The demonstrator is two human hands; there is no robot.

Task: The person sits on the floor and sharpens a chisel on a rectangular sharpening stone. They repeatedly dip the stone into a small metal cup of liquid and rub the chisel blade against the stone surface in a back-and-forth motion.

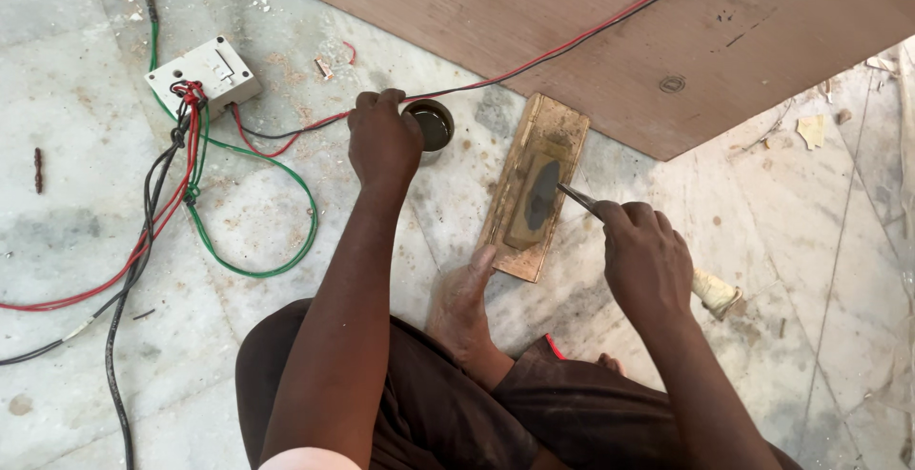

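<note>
The marble floor [124, 241] takes up most of what I see, dusty and speckled with chips, and I am sitting low on it so everything stays within arm's reach. Across the far right lies a big brown plywood sheet [591, 22], flat on the floor, with a red-and-black wire [572, 36] trailing over it toward the left. On the left a tangle of cables [181, 194] — red, black and green — loops out from a white switch box [202, 72] that sits on the far left of the floor. In the middle, just near of the plywood's corner, the sharpening stone [534, 189] rests in its wooden block, lying lengthwise away from me; my bare foot [464, 298] presses against its near end, which I judge is there to stop the block sliding. My right hand [645, 258] is closed tight around a chisel [579, 200], its pale handle end poking out to the right behind my fist and the dark blade angled down so its tip meets the stone's grey, wetted patch. My left hand [383, 138] reaches farther out, fingers curled and pinching the rim of a small round tin [431, 126] of dark liquid, which stands just left of the stone's far end — close by, I'd say, so the liquid is handy for the stone.
</note>
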